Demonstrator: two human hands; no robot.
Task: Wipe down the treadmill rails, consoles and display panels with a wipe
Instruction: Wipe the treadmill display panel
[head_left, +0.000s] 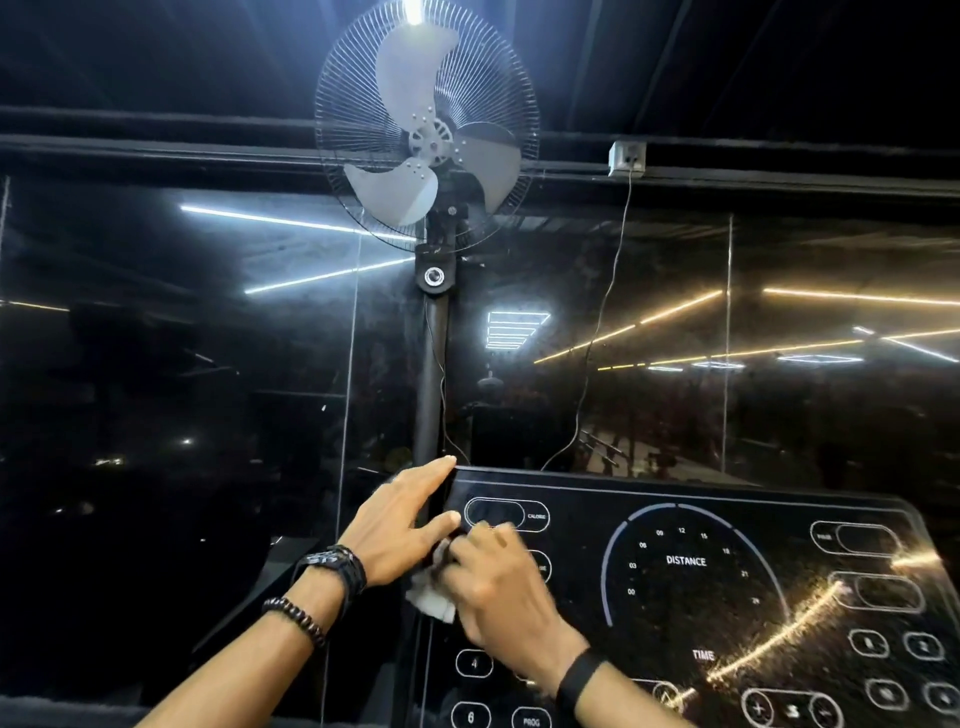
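1. The treadmill console (727, 597), a glossy black display panel, fills the 5 o'clock part of the view and tilts back, its markings reading DISTANCE, TIME and CALORIE.
2. The left hand (400, 525) lies with straight fingers along the console's left edge at its upper corner, thumb resting on the panel face; this grip is open and holds nothing.
3. The right hand (493, 577) has its fingers curled onto a white wipe (431, 597), pressing it on the panel's left part just below the CALORIE window; the hand is motion-blurred.
4. The wipe bunches out at 9 o'clock of the right hand, just under the left thumb.
5. A pedestal fan (426, 130) stands at 12 o'clock behind the console, against dark reflective glass (208, 364).
6. Dark bracelets (332, 571) circle the left wrist; a black band (579, 675) wraps the right.
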